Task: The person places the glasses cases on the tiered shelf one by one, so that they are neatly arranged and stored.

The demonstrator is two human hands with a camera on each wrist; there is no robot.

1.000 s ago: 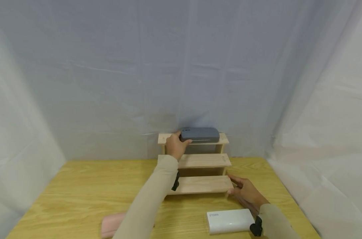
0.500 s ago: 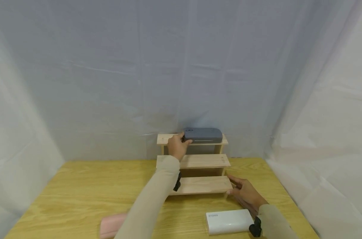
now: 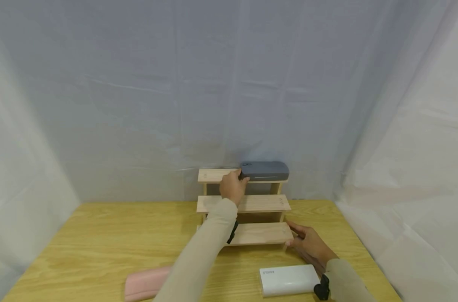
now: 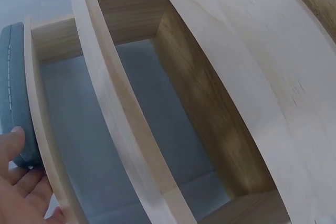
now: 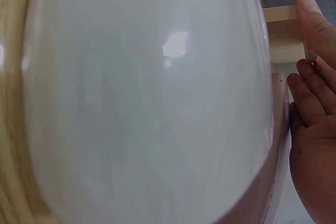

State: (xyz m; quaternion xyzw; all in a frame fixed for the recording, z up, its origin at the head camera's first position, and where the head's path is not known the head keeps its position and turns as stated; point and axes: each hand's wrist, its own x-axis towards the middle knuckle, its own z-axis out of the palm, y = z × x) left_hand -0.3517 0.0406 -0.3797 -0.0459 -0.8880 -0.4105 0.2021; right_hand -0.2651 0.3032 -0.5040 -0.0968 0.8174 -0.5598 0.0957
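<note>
A blue-grey glasses case (image 3: pixel 265 170) lies lengthwise on the top step of a three-step wooden stand (image 3: pixel 257 233). Its right end reaches the right end of that step. My left hand (image 3: pixel 232 187) pinches the case's left end, thumb on the front; in the left wrist view the thumb presses the case (image 4: pixel 17 93) while the other fingers curl at its end. At the lowest step's right end, my right hand (image 3: pixel 313 244) holds the board between thumb and fingers. The right wrist view has this hand (image 5: pixel 317 108) at the board's corner.
A glossy white case (image 3: pixel 289 280) with small lettering lies in front of the stand, beside my right wrist. Under the right hand is a mauve case (image 3: pixel 308 256), partly hidden. A pink case (image 3: pixel 143 284) lies front left, partly behind my left sleeve. Pale sheeting (image 3: pixel 138 105) hangs behind the table.
My left hand has slid the blue-grey glasses case to the right along the top step. My right hand stays at the lowest step's end.
</note>
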